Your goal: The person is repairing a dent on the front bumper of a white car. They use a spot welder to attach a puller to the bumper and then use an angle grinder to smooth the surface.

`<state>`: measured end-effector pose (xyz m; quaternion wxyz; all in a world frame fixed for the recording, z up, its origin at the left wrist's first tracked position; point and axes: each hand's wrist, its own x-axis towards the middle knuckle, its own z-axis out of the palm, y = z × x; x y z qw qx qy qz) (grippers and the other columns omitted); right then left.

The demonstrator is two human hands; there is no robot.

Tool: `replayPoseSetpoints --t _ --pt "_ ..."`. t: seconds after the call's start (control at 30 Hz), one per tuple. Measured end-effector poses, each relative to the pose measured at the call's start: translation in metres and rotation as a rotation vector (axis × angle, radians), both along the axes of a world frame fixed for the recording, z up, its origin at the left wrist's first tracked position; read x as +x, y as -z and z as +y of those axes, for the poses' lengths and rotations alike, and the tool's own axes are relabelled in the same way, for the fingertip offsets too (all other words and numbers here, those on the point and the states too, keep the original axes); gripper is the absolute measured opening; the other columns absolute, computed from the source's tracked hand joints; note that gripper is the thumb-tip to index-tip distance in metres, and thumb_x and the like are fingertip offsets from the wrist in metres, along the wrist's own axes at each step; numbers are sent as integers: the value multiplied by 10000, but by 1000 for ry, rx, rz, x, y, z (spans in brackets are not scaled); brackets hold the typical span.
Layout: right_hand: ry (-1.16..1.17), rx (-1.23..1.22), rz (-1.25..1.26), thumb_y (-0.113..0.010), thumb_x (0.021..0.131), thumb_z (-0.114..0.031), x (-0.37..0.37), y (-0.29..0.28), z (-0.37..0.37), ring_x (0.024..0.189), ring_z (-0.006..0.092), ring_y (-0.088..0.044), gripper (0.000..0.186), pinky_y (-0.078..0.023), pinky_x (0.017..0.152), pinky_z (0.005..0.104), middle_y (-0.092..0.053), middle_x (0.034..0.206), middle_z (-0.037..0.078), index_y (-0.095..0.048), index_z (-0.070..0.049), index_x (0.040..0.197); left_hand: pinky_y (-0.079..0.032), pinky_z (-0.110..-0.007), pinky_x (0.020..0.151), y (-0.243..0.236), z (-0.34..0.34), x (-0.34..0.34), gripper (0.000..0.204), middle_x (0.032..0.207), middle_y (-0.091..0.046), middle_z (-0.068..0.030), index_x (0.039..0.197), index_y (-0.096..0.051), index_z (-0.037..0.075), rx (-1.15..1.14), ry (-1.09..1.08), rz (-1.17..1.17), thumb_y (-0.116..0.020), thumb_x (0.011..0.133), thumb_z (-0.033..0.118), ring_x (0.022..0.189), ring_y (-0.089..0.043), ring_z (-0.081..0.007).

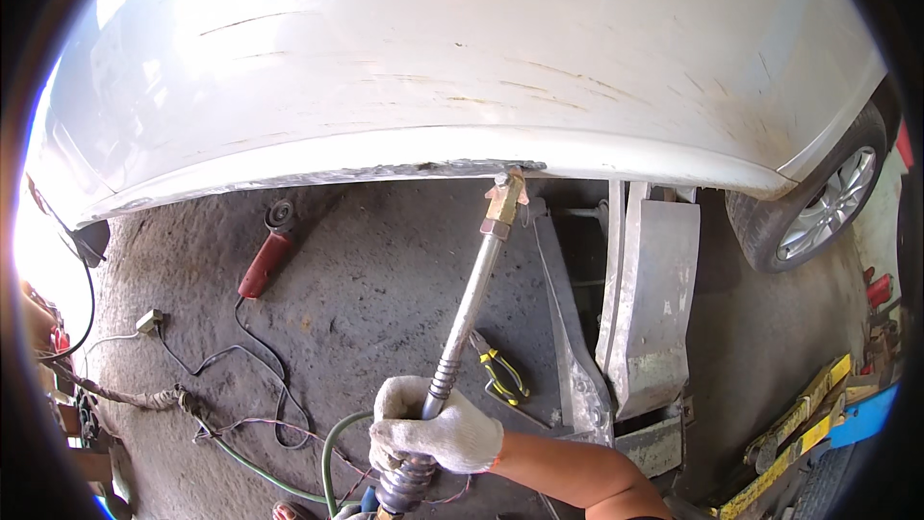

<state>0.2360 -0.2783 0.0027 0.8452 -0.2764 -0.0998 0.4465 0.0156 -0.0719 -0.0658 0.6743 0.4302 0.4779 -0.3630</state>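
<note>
One gloved right hand [438, 429] grips a metal rod tool [472, 299], which reaches forward from the fist to the white car's sill [616, 156]; the left hand [354, 514] barely shows, its grip impossible to tell.

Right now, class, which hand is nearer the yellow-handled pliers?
The right. The right hand, gloved, grips the metal tool below and left of the pliers; the left hand, apparently a sliver of glove at the bottom edge, is farther.
</note>
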Motion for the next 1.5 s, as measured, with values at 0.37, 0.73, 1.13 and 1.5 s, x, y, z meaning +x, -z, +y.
replayPoseSetpoints --t 0.37,0.73,1.13,1.5 --pt "71 -12 13 -646 919 -15 1 -6 -2 641 195 -614 67 -515 627 377 -603 688 72 -588 -46 905 -459 -339 467 -8 -6 -5 351 657 -563 6 822 -601 192 -59 -137 184 -523 985 493 546 -564 -188" --pt "-110 -170 -476 -632 877 -198 -70 -21 5 880 252 -652 164 -530 771 404 -676 927 96 -651 -99 1006 -498 -345 630 63 29 -75 310 859 -618 -12 1107 -585 188 -78 -31 -4 -414 1048 440 722 -593 -195" --pt "23 -4 9 -623 916 6 -12 7 6 730 199 -615 73 -509 713 394 -614 772 78 -590 -15 978 -494 -336 781 36 30 -14 150 1008 -615 -71 1095 -637 137 151 33 -127 -596 972 212 903 -585 -191" --pt "-14 23 -4 -635 911 20 -3 1 6 725 150 -620 87 -521 691 321 -628 806 42 -609 -30 976 -501 -405 790 -7 16 -6 492 999 -566 -104 1101 -575 128 423 617 -485 -804 683 247 923 -573 -298"
